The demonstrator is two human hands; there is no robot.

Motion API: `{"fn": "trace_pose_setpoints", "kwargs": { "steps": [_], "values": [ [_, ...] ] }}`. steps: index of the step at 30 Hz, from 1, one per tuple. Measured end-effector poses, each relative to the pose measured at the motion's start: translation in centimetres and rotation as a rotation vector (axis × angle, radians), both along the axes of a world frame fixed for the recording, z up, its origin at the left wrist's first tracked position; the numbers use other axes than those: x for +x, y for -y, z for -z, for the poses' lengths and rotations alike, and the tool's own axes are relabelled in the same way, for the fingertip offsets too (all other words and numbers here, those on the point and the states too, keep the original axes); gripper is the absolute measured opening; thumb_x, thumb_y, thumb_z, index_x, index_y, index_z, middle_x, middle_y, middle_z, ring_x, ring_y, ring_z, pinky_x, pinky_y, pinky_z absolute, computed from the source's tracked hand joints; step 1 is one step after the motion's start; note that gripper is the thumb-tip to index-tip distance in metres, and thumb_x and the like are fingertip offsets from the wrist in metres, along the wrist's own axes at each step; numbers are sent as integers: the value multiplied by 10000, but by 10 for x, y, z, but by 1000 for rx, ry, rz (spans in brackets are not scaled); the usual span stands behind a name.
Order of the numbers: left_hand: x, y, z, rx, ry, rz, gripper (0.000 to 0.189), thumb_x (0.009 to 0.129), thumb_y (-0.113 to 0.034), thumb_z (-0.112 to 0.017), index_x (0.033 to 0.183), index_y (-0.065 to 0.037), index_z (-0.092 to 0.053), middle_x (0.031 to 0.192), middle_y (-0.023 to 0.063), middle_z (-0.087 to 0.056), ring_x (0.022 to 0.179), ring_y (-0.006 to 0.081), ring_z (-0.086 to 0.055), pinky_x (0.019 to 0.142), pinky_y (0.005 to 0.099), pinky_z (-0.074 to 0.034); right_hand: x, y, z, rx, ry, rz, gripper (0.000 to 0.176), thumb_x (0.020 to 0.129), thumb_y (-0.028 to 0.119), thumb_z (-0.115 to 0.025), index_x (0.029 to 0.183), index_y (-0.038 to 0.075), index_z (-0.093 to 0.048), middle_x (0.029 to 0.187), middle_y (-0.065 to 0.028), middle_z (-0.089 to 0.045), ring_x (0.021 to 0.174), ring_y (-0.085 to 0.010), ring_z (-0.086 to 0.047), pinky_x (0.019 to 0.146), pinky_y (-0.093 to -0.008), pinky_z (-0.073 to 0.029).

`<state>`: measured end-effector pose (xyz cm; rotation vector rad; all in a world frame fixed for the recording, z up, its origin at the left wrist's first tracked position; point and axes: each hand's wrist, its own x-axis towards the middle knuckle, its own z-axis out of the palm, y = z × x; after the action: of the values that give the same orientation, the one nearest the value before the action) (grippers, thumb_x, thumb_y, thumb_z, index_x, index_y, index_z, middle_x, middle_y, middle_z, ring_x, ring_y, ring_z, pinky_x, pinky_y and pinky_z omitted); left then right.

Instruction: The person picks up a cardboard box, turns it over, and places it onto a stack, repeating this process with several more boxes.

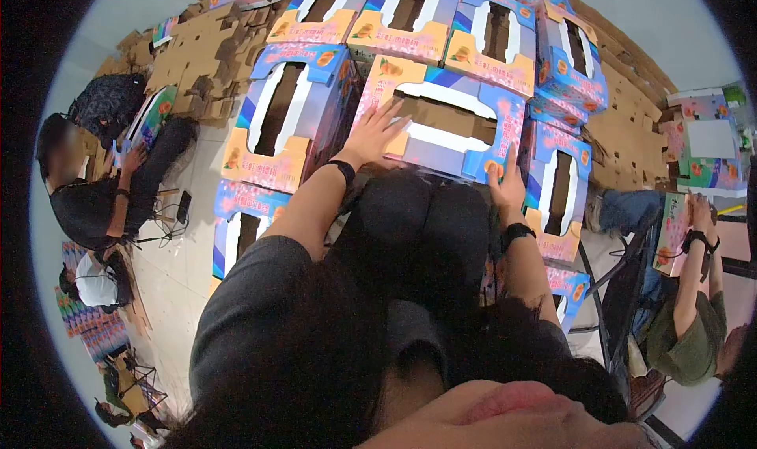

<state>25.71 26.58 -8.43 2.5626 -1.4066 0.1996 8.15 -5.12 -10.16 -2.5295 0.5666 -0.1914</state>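
In front of my knees lies a printed cardboard box, turned sideways, its top showing a long cut-out with white edges and brown cardboard inside. My left hand rests on its orange left end, fingers spread and stretched out over the edge of the cut-out. At the blue right end, my right hand grips the box by its corner. One finger points up along the side and the thumb is near the front corner; the other fingers are partly hidden. A matching box stands close to my left hand.
Behind are rows of similar boxes, with more stacked at right. Flattened brown cardboard lies at the far left. A seated person handles a box at left; another person's hands touch a box at right.
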Motion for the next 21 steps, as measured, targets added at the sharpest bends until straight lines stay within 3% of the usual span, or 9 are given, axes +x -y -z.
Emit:
{"fn": "trace_pose_setpoints", "kwargs": {
  "steps": [5,6,9,10,11,13,16,18,21],
  "values": [
    [4,-11,17,-41,-5,74,996,645,-605,-716,1442,-152,-326,1510,176,-237,1406,332,-211,1127,498,-191,-2,15,-5,85,-125,-81,778,909,539,-430,1513,177,-99,1293,-291,-490,1207,-450,-472,985,-454,-391],
    [2,-19,19,-50,10,89,965,664,-579,-720,1437,-149,-334,1505,184,-244,1406,335,-212,1121,495,-202,-5,19,-4,102,-121,-75,780,893,496,-508,1504,171,-149,1280,-316,-476,1139,-476,-503,950,-478,-423],
    [-21,-60,-3,39,-7,-17,959,673,-527,-742,1441,-132,-325,1491,205,-268,1383,371,-237,1109,527,-199,-36,37,-4,-42,-16,-287,706,904,360,-570,1478,113,-242,1414,-276,-367,1308,-424,-366,1064,-426,-340],
    [-29,-73,-9,-114,-27,-48,966,678,-529,-743,1444,-122,-319,1480,219,-282,1374,387,-245,1100,554,-190,-51,36,-25,-55,-130,-288,677,874,279,-628,1446,99,-313,1444,-270,-321,1309,-415,-360,1080,-412,-332],
    [-35,-86,-14,-262,-56,-75,973,683,-531,-744,1447,-112,-312,1469,232,-297,1364,403,-253,1090,581,-182,-66,41,-32,-145,-116,-339,618,868,284,-632,1399,81,-390,1397,-245,-404,1267,-400,-414,1064,-410,-353],
    [-38,-108,-30,-164,-2,-249,985,715,-599,-696,1460,-100,-287,1473,256,-279,1385,414,-212,1082,614,-152,-101,48,-73,-123,-211,-382,526,849,284,-659,1300,57,-510,1312,-212,-508,1222,-352,-482,1014,-391,-405],
    [-11,-154,-23,34,23,-377,983,749,-679,-606,1476,-114,-262,1497,262,-227,1413,413,-148,1096,601,-128,-163,78,-98,63,-192,-135,488,834,326,-647,1211,24,-578,1182,-186,-608,1102,-329,-576,951,-393,-449],
    [-16,-180,-42,91,-31,-350,980,758,-694,-582,1480,-117,-256,1508,256,-208,1417,411,-135,1096,607,-121,-209,74,-153,-39,-192,18,469,856,339,-626,1190,11,-591,1153,-204,-626,1082,-310,-600,925,-373,-462],
    [-22,-206,-54,118,-202,-384,943,782,-672,-567,1479,-114,-263,1505,260,-215,1410,420,-151,1105,578,-138,-286,99,-167,-52,-186,210,511,827,354,-652,1183,-8,-592,1141,-221,-629,1068,-335,-605,919,-370,-465]
  ]
}}
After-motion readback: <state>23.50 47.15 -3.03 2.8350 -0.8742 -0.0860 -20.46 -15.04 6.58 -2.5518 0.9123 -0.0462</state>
